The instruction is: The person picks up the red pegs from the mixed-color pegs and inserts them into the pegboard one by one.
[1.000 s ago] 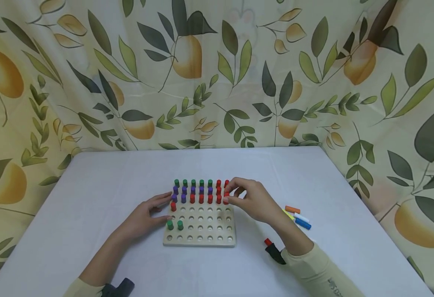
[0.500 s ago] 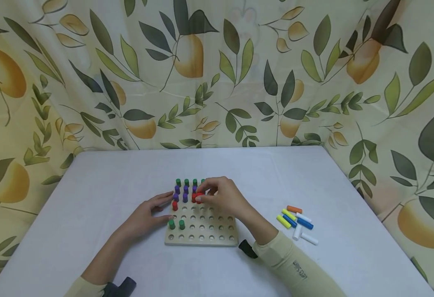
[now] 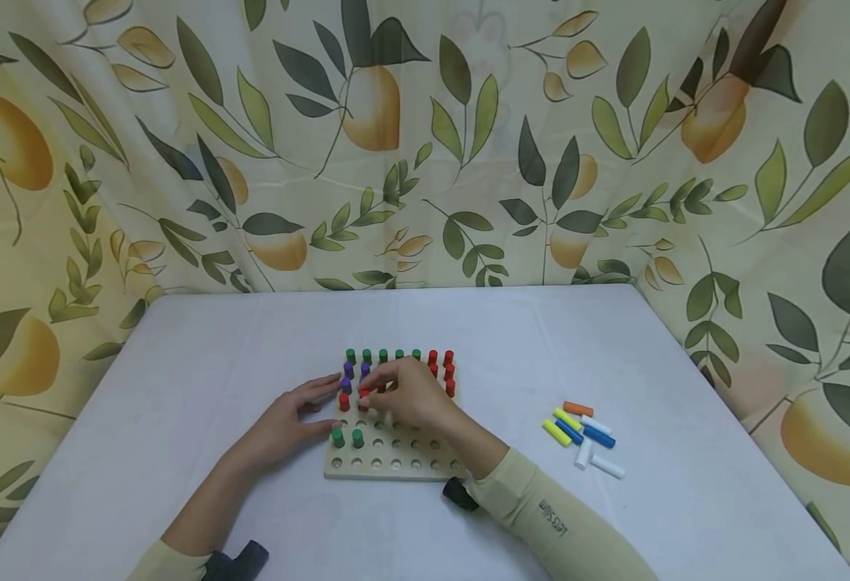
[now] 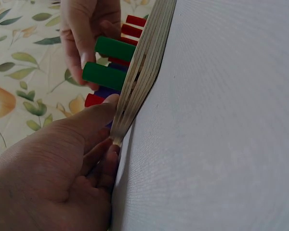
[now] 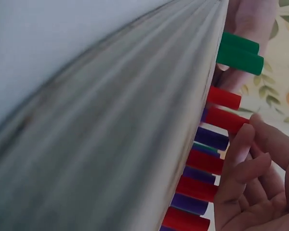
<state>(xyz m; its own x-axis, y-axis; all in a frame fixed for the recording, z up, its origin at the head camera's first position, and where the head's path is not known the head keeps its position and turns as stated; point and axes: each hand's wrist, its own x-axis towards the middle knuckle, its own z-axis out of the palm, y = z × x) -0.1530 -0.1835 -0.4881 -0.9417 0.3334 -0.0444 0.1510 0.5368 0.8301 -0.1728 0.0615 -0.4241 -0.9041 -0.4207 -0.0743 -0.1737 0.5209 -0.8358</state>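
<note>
My right hand pinches the top of a red peg between thumb and fingertips. This peg stands upright at the pegboard, second from the left in the fourth row from the back. Beside it is another red peg at the row's left end. My left hand holds the board's left edge, its thumb over the edge and its other fingers bent along the side. Two green pegs stand nearer the front. Behind, rows of green, purple and red pegs are partly covered by my right hand.
Loose pegs lie on the white table to the right of the board: orange, yellow, blue and white. A patterned curtain hangs behind and beside the table.
My right hand has moved left with a red peg, from the board's right side to its left part, bringing the peg to the fourth row. My left hand keeps its place on the edge.
</note>
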